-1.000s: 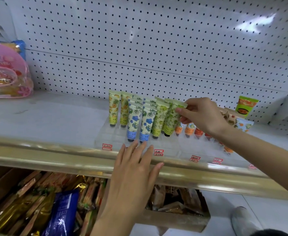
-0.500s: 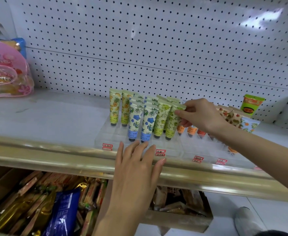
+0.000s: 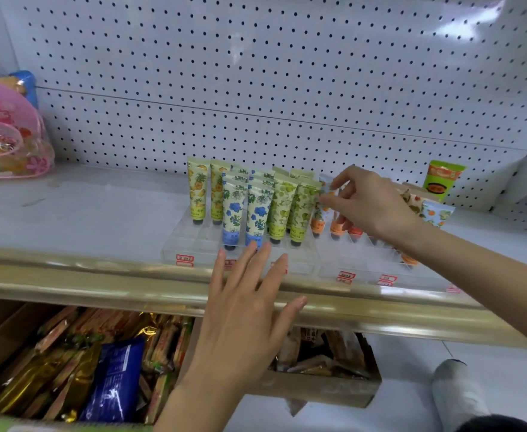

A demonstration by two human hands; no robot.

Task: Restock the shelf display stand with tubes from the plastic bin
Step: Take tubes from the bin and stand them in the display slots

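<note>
Two fingertips of your right hand (image 3: 371, 207) pinch the top of an orange tube (image 3: 317, 220) standing in the clear display stand (image 3: 190, 244), beside the green tubes (image 3: 301, 210). Your left hand (image 3: 249, 307), fingers straight and spread, is over the stand's front edge.

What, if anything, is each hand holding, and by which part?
Right hand pinches an orange tube near its top end; left hand is flat and holds nothing.
</note>
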